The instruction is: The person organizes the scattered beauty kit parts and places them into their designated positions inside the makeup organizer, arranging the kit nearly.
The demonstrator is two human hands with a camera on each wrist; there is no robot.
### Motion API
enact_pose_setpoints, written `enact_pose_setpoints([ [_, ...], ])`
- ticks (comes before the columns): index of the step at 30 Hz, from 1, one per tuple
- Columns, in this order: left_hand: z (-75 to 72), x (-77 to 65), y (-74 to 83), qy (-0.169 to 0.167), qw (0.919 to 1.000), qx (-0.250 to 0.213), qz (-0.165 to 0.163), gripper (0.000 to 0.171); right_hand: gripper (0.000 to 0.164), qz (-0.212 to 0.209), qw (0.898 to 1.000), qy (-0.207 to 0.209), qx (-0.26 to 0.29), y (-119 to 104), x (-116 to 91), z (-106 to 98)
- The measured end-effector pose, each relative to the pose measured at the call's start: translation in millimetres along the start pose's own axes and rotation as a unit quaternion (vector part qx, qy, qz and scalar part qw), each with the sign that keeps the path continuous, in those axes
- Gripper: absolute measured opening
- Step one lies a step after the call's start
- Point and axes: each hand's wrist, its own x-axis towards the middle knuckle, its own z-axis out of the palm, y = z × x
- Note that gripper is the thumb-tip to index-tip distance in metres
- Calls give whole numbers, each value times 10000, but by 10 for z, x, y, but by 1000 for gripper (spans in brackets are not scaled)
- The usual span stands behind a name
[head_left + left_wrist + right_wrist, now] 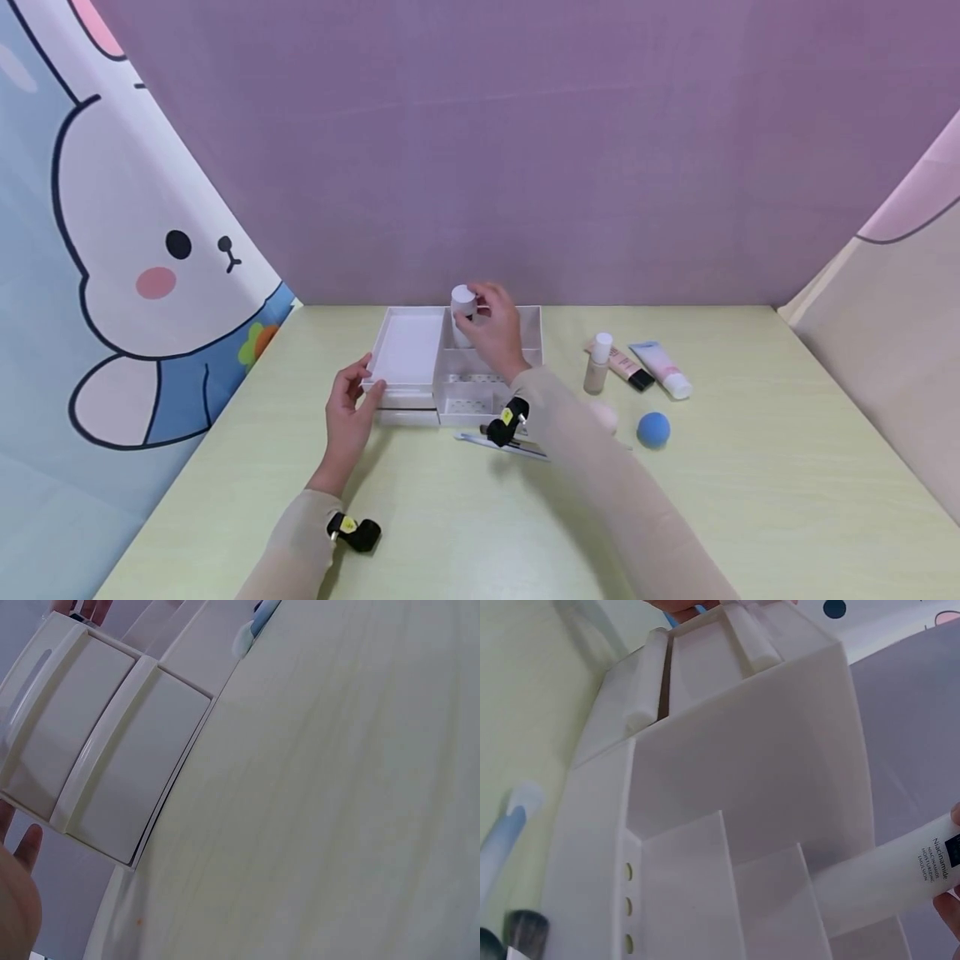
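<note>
A white organizer box (405, 346) stands on the table, with two front drawers on its left and open compartments (468, 406) on its right. My right hand (495, 329) pinches a white bottle (885, 881) with black lettering that reads Niacinamide. The bottle stands upright with its lower part inside a rear compartment, its white cap (463, 293) on top. Whether its base touches the floor is hidden. At the box's front left corner, my left hand (348, 408) rests against the drawer unit, thumb near the front edge and fingers along the side.
Makeup brushes (502, 446) lie before the box, partly under my right forearm. Farther right are a small capped bottle (596, 367), a beige tube (630, 367), a white tube (663, 369), a blue ball-shaped sponge (653, 430) and a pale pink one (604, 417). A purple backdrop (525, 167) rises behind.
</note>
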Motion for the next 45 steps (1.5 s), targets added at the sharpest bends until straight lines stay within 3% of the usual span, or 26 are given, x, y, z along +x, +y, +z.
enact_pose_setpoints([
  [10,4,-15,-17,9,10000,33,-42,21,44,333,9994,-31,-49,130,-84,89],
  [17,-34,23,-306,40,9999,-93,-78,22,43,451,9989,-75,-38,158,-138,133],
  [20,-37,29,-348,51,10000,-70,-49,22,43,470,9988,-99,-116,184,-149,147],
  [28,-38,27,-344,49,10000,-4,7,22,43,494,9983,-181,-245,224,-154,167],
  [45,-32,45,-341,69,9999,27,-80,21,50,867,9919,-838,-393,211,-96,140],
])
